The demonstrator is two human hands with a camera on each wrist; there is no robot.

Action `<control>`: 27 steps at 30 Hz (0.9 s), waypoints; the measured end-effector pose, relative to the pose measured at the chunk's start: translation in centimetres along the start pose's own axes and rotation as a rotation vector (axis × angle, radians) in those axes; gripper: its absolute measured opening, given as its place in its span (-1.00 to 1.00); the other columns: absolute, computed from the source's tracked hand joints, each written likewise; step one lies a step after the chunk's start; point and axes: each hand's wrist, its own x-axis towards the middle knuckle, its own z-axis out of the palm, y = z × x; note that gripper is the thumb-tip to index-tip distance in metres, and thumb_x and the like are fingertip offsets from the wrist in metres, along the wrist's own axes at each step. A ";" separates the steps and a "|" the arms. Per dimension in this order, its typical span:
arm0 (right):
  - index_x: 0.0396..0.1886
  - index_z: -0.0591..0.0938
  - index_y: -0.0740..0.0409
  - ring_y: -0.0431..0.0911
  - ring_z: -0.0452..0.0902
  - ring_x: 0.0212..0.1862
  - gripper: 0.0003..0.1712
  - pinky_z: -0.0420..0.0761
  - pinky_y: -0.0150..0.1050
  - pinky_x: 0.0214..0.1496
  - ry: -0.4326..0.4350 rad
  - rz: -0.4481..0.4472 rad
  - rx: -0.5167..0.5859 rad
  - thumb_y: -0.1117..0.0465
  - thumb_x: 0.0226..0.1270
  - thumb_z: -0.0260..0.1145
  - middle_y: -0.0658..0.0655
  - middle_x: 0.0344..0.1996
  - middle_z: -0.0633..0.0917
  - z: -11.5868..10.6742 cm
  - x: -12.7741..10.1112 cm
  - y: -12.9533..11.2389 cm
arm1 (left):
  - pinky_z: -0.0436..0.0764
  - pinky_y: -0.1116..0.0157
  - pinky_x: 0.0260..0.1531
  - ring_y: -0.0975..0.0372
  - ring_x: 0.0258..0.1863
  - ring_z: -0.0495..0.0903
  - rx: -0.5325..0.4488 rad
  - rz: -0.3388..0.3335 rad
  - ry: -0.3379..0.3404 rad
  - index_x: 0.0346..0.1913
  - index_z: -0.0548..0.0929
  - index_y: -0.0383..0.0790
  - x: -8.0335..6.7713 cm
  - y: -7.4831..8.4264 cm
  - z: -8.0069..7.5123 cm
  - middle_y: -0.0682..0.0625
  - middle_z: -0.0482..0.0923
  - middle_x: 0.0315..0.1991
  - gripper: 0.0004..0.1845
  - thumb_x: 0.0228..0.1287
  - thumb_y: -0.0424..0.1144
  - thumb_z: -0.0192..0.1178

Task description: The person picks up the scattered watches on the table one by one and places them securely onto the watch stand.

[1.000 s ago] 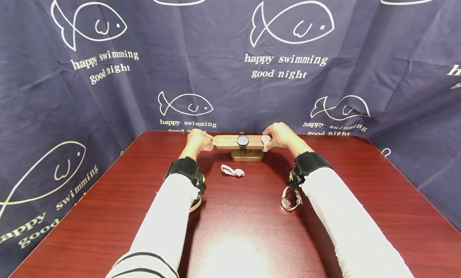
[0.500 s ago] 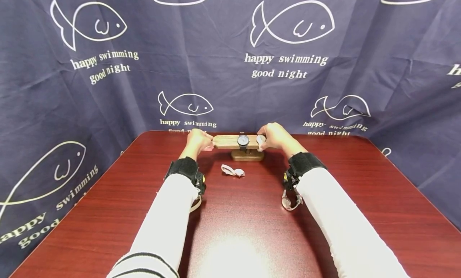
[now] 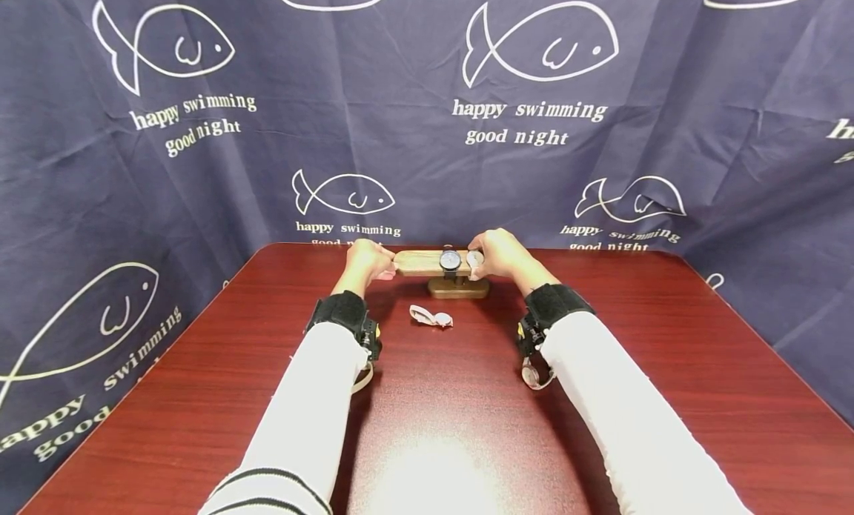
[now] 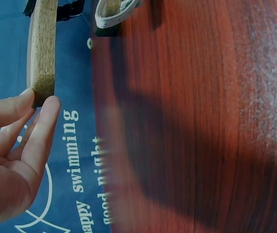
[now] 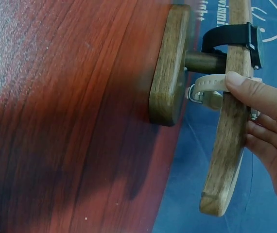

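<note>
A wooden watch stand has a horizontal bar point(image 3: 416, 261) on a short post over an oval base point(image 3: 457, 288). My left hand point(image 3: 368, 259) pinches the bar's left end between thumb and fingers; the left wrist view shows the bar's tip point(image 4: 43, 87) there. Around the middle of the bar is a black-strapped watch point(image 3: 450, 260). Just right of it, my right hand point(image 3: 502, 252) grips a white-strapped watch point(image 3: 475, 259) looped round the bar. In the right wrist view, the thumb presses the pale strap point(image 5: 211, 82) against the bar's edge, and the buckle hangs below.
A pale watch point(image 3: 432, 318) lies on the reddish table point(image 3: 440, 396) in front of the stand. Another watch point(image 3: 531, 376) lies under the right wrist, and a pale strap point(image 3: 362, 379) shows beside the left forearm. A blue fish-print curtain point(image 3: 427, 130) hangs behind the table.
My right hand has slid the white-strapped watch leftward along the bar, closer to the black one. The left hand has stayed at the bar's left end.
</note>
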 end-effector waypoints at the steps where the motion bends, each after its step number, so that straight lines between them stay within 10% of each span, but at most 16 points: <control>1: -0.17 0.63 0.20 0.04 0.52 -0.12 -0.34 0.43 -0.14 -0.01 0.001 0.000 -0.002 0.07 -0.42 0.55 0.13 -0.25 0.66 0.0 0.0 -0.1 | 0.61 0.31 -0.50 0.09 -0.46 0.64 -0.003 -0.001 -0.004 -0.20 0.63 -0.40 0.0 0.0 0.0 -0.28 0.61 -0.34 -0.67 -0.15 -0.62 0.18; 19: -0.16 0.61 0.21 0.03 0.51 -0.16 -0.35 0.44 -0.15 -0.03 0.017 0.005 0.024 0.10 -0.40 0.54 0.14 -0.26 0.66 0.3 -0.2 -0.5 | 0.61 0.31 -0.48 0.21 -0.62 0.62 -0.031 0.009 0.001 -0.20 0.63 -0.40 0.1 -0.4 0.0 -0.25 0.62 -0.37 -0.66 -0.16 -0.61 0.20; 27: -0.14 0.60 0.23 0.03 0.52 -0.15 -0.34 0.45 -0.15 -0.06 -0.009 -0.022 0.056 0.10 -0.39 0.52 0.15 -0.24 0.66 -0.1 -0.4 -0.2 | 0.61 0.27 -0.44 0.02 -0.35 0.62 -0.014 0.006 -0.003 -0.19 0.63 -0.38 0.0 -0.5 -0.2 -0.24 0.61 -0.36 -0.67 -0.14 -0.56 0.23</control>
